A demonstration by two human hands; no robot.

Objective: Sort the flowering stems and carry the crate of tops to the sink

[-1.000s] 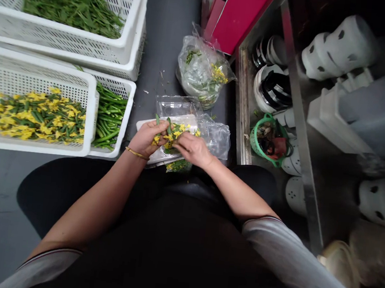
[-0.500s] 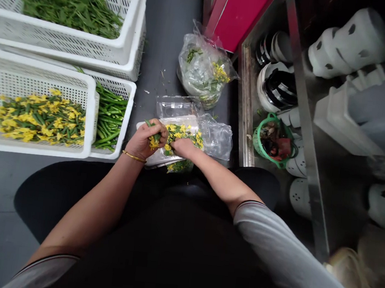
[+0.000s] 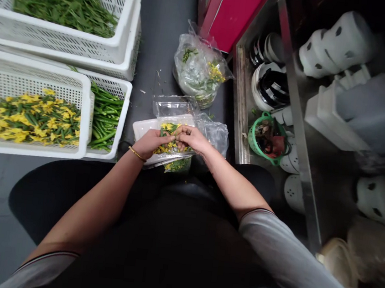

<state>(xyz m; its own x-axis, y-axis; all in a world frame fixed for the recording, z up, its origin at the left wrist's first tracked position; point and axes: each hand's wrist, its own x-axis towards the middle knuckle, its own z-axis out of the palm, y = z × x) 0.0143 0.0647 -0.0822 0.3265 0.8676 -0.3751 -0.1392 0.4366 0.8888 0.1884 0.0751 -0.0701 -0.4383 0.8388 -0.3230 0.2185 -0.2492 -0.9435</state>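
Observation:
My left hand (image 3: pixel 151 143), a band around its wrist, is closed over a clear plastic tray. A slim green piece shows by its thumb, seemingly one of the flowering baby cucumbers. My right hand (image 3: pixel 193 139) meets it, thumb and fingers pinched together at the left fingertips; what they pinch is too small to make out. Beneath both hands lie baby cucumbers with yellow flowers (image 3: pixel 169 127), partly hidden by the fingers. A white tray (image 3: pixel 142 127) sticks out at the left of this pile. The open clear lid (image 3: pixel 175 107) stands behind.
On the left, white baskets hold flowering baby cucumbers (image 3: pixel 30 118), long green peppers (image 3: pixel 105 116) and leafy greens (image 3: pixel 63 2). A plastic bag of greens (image 3: pixel 200 74) sits ahead. At right, a metal shelf (image 3: pixel 296 104) carries crockery and a green basket (image 3: pixel 253 139).
My right hand has come up from the tray's contents to meet my left fingertips. My left hand has turned and lowered from its raised fist. The view has shifted slightly.

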